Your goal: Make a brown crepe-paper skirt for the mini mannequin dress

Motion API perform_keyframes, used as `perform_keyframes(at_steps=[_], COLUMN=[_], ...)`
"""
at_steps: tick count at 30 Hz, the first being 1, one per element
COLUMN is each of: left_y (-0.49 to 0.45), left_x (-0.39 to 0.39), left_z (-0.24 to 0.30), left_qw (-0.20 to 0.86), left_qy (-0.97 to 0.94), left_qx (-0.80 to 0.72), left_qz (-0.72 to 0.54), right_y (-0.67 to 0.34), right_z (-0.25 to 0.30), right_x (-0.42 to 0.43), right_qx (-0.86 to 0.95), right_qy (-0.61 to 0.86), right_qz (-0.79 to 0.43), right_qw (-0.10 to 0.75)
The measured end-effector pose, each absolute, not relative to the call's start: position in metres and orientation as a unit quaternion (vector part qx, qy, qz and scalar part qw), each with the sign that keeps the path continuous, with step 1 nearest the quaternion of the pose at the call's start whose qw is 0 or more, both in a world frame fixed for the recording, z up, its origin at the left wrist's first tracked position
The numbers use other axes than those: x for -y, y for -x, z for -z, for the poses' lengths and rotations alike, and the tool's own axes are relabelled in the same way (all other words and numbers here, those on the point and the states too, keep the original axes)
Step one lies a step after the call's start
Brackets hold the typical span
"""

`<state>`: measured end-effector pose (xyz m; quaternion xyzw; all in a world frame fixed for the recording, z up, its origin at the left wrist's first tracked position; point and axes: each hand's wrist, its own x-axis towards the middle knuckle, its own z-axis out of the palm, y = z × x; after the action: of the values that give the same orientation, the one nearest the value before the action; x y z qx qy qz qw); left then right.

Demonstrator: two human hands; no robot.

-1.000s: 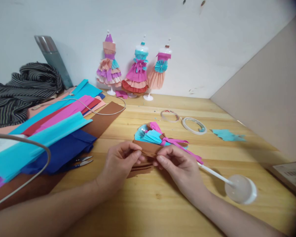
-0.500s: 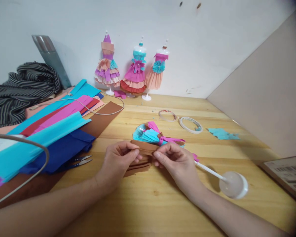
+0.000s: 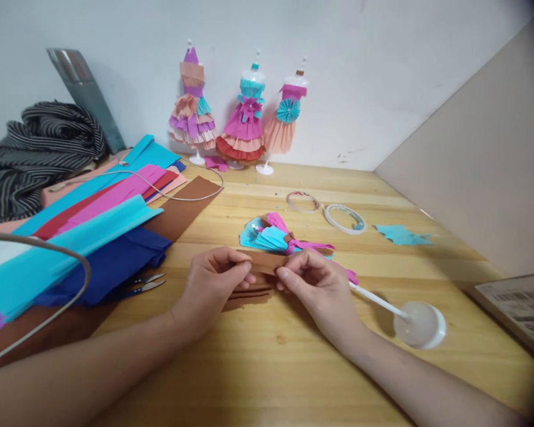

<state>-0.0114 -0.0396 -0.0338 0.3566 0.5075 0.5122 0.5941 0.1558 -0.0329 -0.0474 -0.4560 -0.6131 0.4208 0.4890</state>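
Observation:
Between my two hands a strip of brown crepe paper (image 3: 267,261) is held stretched over the table. My left hand (image 3: 218,284) pinches its left end between thumb and fingers, and my right hand (image 3: 314,287) pinches the right end. Below it, more brown strips (image 3: 249,295) lie on the wood. Just beyond my hands rests a small dress form lying on its side, its paper dress (image 3: 267,235) in turquoise, magenta and brown. The white stand (image 3: 420,325) of that form sticks out to the right of my right hand.
Three dressed forms (image 3: 250,118) stand against the wall. Coloured crepe paper (image 3: 80,237), thread snips (image 3: 146,284) and a cable (image 3: 86,273) lie at left. Two tape rolls (image 3: 345,219) and a turquoise scrap (image 3: 403,235) lie at right, near a cardboard box (image 3: 516,308).
The view has tilted slightly, so the background sits a little higher. Both hands keep their pinch, and the brown strip now looks flatter and more stretched between them.

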Motion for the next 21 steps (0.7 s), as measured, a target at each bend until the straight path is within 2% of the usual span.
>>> perform_keyframes(at_steps=[8, 21], left_y=[0.0131, 0.0132], left_x=[0.0388, 0.0404], left_z=[0.0385, 0.043], left_qw=[0.577, 0.512], left_qy=[-0.383, -0.432], left_qx=[-0.498, -0.511], left_qz=[-0.522, -0.539], right_y=[-0.1574, -0.1626], right_z=[0.0492, 0.0526], right_x=[0.0338, 0.0312], right_qx=[0.647, 0.707], right_qy=[0.438, 0.463], right_qz=[-0.373, -0.277], right_qw=[0.5, 0.457])
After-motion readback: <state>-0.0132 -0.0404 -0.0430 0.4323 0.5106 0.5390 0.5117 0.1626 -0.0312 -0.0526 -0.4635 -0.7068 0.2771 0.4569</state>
